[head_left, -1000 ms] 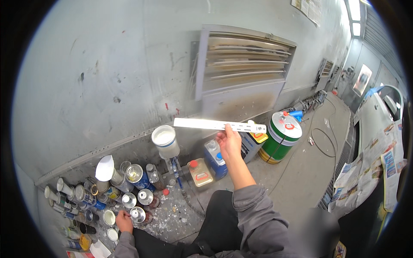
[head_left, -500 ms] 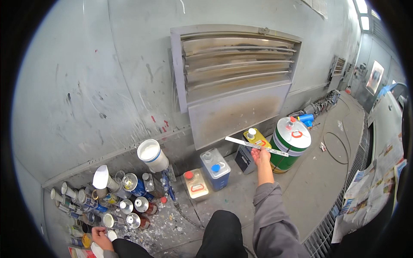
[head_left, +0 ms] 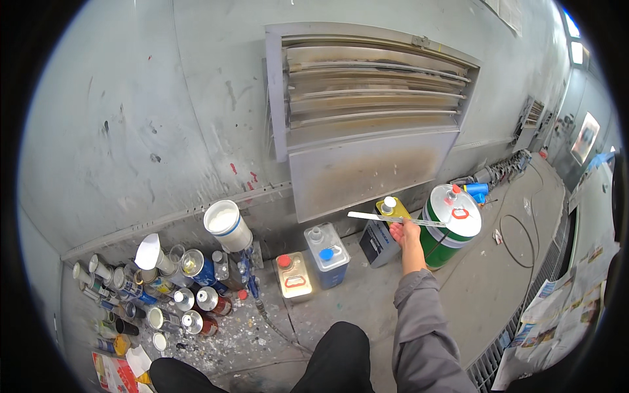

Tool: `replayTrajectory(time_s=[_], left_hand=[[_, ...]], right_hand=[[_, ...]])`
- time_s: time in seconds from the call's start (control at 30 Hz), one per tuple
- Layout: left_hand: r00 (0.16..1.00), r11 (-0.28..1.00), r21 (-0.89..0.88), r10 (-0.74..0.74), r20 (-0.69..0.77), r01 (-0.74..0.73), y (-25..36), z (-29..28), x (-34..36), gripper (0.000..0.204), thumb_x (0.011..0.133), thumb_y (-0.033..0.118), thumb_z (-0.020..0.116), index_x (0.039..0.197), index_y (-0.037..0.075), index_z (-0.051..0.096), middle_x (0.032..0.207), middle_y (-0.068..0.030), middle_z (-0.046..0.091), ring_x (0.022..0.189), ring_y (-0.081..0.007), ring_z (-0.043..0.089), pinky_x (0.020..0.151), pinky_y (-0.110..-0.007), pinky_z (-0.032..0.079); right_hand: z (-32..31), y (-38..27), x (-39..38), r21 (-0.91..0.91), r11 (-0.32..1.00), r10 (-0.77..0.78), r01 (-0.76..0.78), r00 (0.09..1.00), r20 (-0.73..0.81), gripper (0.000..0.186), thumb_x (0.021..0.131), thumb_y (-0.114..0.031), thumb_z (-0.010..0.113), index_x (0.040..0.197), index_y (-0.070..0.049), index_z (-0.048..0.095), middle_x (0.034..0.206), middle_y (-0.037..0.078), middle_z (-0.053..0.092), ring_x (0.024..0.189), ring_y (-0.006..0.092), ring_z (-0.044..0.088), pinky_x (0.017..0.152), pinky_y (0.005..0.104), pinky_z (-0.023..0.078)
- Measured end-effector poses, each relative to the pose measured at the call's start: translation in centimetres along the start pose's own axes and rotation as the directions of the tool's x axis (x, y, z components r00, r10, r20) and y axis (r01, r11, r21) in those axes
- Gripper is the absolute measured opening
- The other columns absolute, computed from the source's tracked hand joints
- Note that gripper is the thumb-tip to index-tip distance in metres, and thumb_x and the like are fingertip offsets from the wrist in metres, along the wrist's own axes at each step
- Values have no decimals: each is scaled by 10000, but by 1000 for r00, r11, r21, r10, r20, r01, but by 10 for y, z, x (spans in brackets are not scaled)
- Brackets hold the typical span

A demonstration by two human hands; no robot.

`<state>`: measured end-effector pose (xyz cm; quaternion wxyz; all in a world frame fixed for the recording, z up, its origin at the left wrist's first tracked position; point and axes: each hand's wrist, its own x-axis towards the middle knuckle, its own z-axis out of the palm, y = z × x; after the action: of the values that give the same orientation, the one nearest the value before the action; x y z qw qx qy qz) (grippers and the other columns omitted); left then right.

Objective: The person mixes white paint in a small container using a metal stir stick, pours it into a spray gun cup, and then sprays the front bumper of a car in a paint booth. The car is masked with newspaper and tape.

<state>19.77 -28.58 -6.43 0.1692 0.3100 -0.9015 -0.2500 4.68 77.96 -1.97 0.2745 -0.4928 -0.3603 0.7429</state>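
One white strip (head_left: 372, 216) is gripped in your right hand (head_left: 407, 232) near the yellow-topped can (head_left: 379, 243), left hand unseen, state unknown; moving it likely calls for clearing the drum (head_left: 457, 224).

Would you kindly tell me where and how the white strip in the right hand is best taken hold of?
Probably pinch the white strip near its free left end, coming from the left: that slim length sticks out past the right hand, whereas the other end appears in front of the green-and-white drum, perhaps leaving less room.
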Motion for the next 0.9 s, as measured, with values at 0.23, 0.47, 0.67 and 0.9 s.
replayTrajectory(time_s=[0.23, 0.47, 0.67, 0.9], left_hand=[[999, 998, 60, -22, 28, 20, -11, -3, -23, 55, 895, -15, 565, 898, 16, 610, 784, -118, 653, 703, -209, 622, 681, -364, 531], [999, 997, 83, -11, 45, 7, -26, 6, -36, 30, 902, 8, 599, 878, 15, 616, 749, -125, 648, 680, -223, 620, 672, -384, 531], [983, 986, 81, 135, 124, -146, -18, 16, -48, 99, 911, 105, 709, 859, 29, 671, 705, -175, 656, 646, -283, 631, 670, -451, 532], [994, 994, -97, 67, 90, -59, 5, 39, -47, 162, 865, -7, 592, 868, 56, 741, 803, -177, 755, 786, -332, 769, 745, -431, 591]], right_hand=[[12, 10, 22, -87, 994, 73, -69, 996, 41, 328, 1125, -248, 490, 1148, 49, 626, 862, 153, 744, 654, 271, 735, 556, 379, 637], [10, 8, 46, -335, 936, 112, -108, 994, -8, 509, 1153, -360, 430, 861, -6, 648, 692, 116, 688, 489, 209, 635, 411, 319, 482], [-33, 39, 71, -138, 951, -249, 277, 950, 187, 326, 1102, -394, 566, 1001, -105, 678, 755, 36, 686, 617, 133, 636, 538, 266, 482], [10, 35, -38, -350, 900, -139, 260, 932, 335, 201, 992, -379, 740, 1077, -198, 714, 778, -60, 668, 620, 82, 634, 546, 237, 498]])
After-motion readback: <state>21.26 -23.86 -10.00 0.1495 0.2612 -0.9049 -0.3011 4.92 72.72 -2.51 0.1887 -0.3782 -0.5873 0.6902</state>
